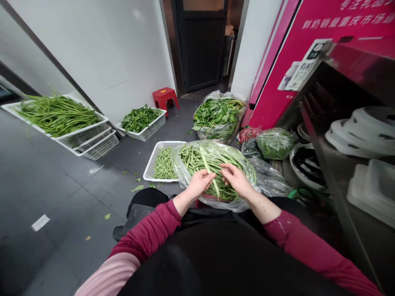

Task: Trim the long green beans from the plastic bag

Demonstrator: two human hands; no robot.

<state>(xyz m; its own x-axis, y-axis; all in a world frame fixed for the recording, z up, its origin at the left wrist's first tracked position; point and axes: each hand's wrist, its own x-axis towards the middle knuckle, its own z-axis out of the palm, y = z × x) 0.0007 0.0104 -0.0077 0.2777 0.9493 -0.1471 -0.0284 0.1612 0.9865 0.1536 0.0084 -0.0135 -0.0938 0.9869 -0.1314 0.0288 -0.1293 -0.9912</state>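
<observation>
A large clear plastic bag [182, 164] full of long green beans [193, 158] lies open in front of my lap. My left hand [201, 181] is closed on one pale green bean [205, 160], which slants over the others in the bag. To the right of that bean, my right hand [234, 177] hovers above the pile with its fingers bent and apart, and nothing shows between them. Beside the bag on the left, a white basket [149, 164] holds short pieces of bean [166, 162].
Stacked white baskets [101, 144] with long green stems stand at the left. A basket of leaves [151, 130], a red stool [166, 98] and a bag of leafy greens [219, 113] are farther back. A metal shelf [336, 197] rises close on the right.
</observation>
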